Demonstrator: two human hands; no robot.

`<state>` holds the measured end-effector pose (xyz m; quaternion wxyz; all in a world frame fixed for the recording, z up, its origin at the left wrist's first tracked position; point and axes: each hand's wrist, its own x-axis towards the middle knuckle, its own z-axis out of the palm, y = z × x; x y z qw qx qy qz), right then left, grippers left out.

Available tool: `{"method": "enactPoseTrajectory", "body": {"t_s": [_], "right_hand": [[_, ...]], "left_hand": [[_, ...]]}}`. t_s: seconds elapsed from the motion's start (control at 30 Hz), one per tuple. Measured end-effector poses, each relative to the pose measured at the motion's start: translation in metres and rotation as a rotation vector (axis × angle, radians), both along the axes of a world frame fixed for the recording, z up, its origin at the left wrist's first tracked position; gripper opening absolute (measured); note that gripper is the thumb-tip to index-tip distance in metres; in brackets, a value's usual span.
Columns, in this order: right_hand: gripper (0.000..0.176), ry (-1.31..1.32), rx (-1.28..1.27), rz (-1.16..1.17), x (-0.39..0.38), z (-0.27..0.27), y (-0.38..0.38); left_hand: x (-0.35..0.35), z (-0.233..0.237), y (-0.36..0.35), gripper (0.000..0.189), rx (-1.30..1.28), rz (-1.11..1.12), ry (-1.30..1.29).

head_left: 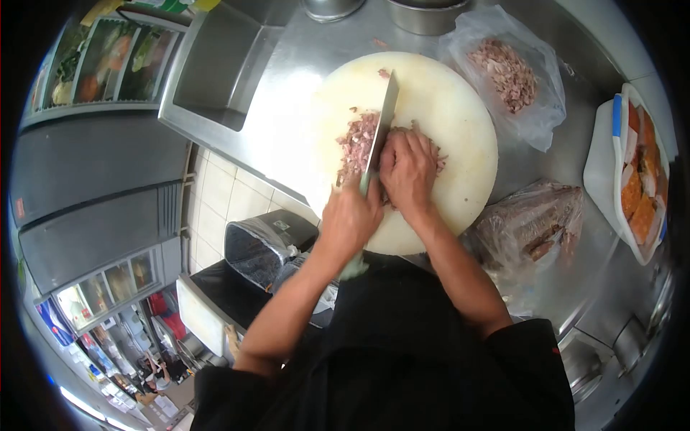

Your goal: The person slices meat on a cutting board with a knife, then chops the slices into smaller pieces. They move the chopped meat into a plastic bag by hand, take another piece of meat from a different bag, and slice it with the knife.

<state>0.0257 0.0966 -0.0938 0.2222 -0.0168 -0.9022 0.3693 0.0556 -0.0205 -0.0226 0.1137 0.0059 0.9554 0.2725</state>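
Note:
My left hand [352, 217] is closed round the pale green handle of a cleaver [384, 118]. The blade stands on edge on a round white cutting board [460, 93], pointing away from me. Left of the blade lies a heap of chopped pinkish meat [357, 144]. My right hand [408, 169] has its fingers curled and pressed together over meat on the blade's right side. Most of that meat is hidden under the fingers; small bits show past them.
A plastic bag of chopped meat [503, 75] lies beyond the board. Another clear bag with brown meat [543, 230] is at right, near a white tray [604, 161] of orange-brown pieces. A sink [215, 79] and a black lined bin [248, 248] are at left.

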Motion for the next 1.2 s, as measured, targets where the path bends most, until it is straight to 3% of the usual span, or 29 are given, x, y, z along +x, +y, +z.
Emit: {"method": "enactPoseTrajectory", "body": {"t_s": [0.1, 0.23, 0.37, 0.53, 0.97, 1.07, 1.13, 1.2], "right_hand": [[0.017, 0.031, -0.03, 0.087, 0.002, 0.004, 0.005], [0.023, 0.008, 0.015, 0.066, 0.001, -0.005, 0.006], [0.022, -0.021, -0.022, 0.078, 0.008, -0.006, 0.008], [0.019, -0.025, -0.111, 0.038, 0.009, -0.006, 0.006], [0.009, 0.09, -0.029, 0.018, 0.007, -0.004, 0.004], [0.007, 0.046, -0.037, 0.008, 0.006, -0.003, 0.004], [0.008, 0.058, -0.055, 0.021, 0.006, -0.004, 0.004], [0.011, 0.054, -0.056, 0.025, 0.008, -0.006, 0.006]], "left_hand": [[-0.058, -0.002, 0.026, 0.037, 0.094, 0.049, 0.068], [-0.079, 0.012, 0.02, 0.041, 0.128, 0.046, 0.11], [-0.038, 0.056, 0.0, 0.042, 0.127, 0.103, 0.061], [0.028, 0.068, -0.011, 0.036, 0.081, 0.092, 0.011], [0.08, 0.06, -0.03, 0.028, -0.024, 0.051, -0.141], [0.05, 0.032, -0.024, 0.028, -0.008, -0.064, -0.109], [0.017, 0.023, -0.007, 0.03, 0.036, 0.054, -0.2], [-0.015, 0.001, 0.006, 0.033, 0.14, 0.007, -0.031]]}}
